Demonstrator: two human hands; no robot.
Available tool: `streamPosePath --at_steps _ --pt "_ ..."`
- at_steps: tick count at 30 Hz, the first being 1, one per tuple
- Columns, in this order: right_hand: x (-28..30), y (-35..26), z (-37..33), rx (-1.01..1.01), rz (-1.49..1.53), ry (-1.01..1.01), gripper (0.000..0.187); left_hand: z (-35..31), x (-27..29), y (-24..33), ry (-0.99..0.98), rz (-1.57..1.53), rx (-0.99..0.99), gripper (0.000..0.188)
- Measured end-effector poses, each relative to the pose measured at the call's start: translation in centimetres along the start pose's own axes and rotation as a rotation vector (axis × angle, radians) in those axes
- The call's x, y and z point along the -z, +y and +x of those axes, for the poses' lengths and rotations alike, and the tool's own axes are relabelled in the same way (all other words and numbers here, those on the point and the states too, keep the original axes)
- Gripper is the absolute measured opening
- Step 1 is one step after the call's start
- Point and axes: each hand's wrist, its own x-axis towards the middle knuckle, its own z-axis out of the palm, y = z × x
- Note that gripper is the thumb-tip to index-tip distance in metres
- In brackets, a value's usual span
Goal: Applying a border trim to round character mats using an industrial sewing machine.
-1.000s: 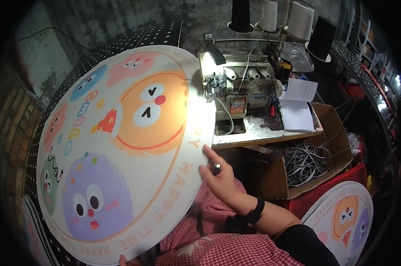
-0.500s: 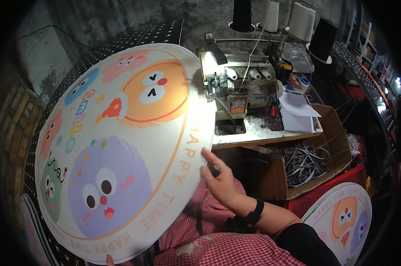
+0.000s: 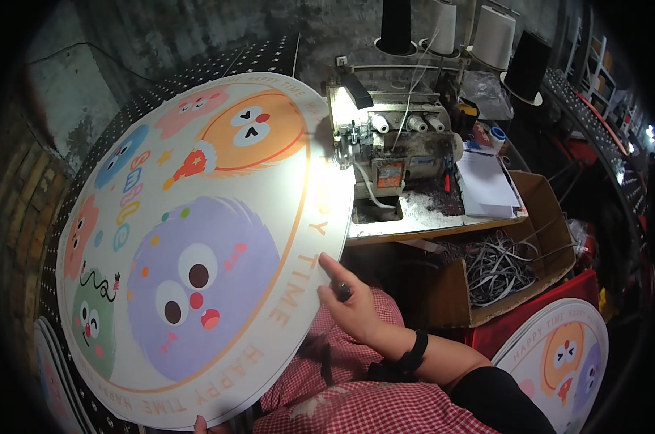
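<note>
A large round white mat [image 3: 219, 184] with cartoon characters lies tilted before me, its right edge at the sewing machine [image 3: 396, 137]. My right hand [image 3: 352, 307] is at the mat's lower right rim, the index finger stretched onto its surface. A small dark tool [image 3: 342, 291] is tucked in that hand's curled fingers; its kind is unclear. Only a little of my left hand [image 3: 206, 427] shows at the bottom edge, its thumb over the mat's near rim and its other fingers hidden. The machine's lamp brightly lights the rim by the needle area.
Black and white thread cones [image 3: 494, 36] stand behind the machine. White papers [image 3: 486, 184] lie on its table. A cardboard box [image 3: 551, 253] of tangled grey strips is below right. More round mats stand at lower right [image 3: 559, 362] and lower left [image 3: 49, 376].
The mat has turned counterclockwise, its near side swinging right and upward. My left thumb has shifted right along the rim; my right hand has moved slightly down and left. The loose paper now lies flatter.
</note>
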Motion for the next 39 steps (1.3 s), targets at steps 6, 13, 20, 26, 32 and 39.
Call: streamPosePath --at_steps 6,13,20,26,32,39 --pt "0.9 -0.5 2.5 -0.13 0.02 0.108 0.046 0.4 0.4 -1.3 0.116 -0.017 -0.116 0.03" --pt "0.9 -0.7 1.1 -0.048 -0.037 0.027 0.049 -2.4 1.4 -4.4 0.027 -0.02 -0.111 0.027" --pt "0.6 -1.2 0.6 -0.089 -0.019 0.058 0.051 0.3 -0.5 1.5 0.104 -0.542 0.698 0.03" --pt "1.6 -1.8 1.7 -0.143 0.007 0.029 0.051 -0.6 -1.3 -4.5 0.608 0.416 0.075 0.03" --pt "0.5 -0.3 0.2 0.035 -0.093 0.06 0.051 -0.6 -2.0 1.4 0.257 -0.224 0.262 0.028" --pt "1.3 -1.3 1.7 -0.101 0.02 0.082 0.051 -1.5 -2.7 2.7 0.496 -0.336 0.45 0.023"
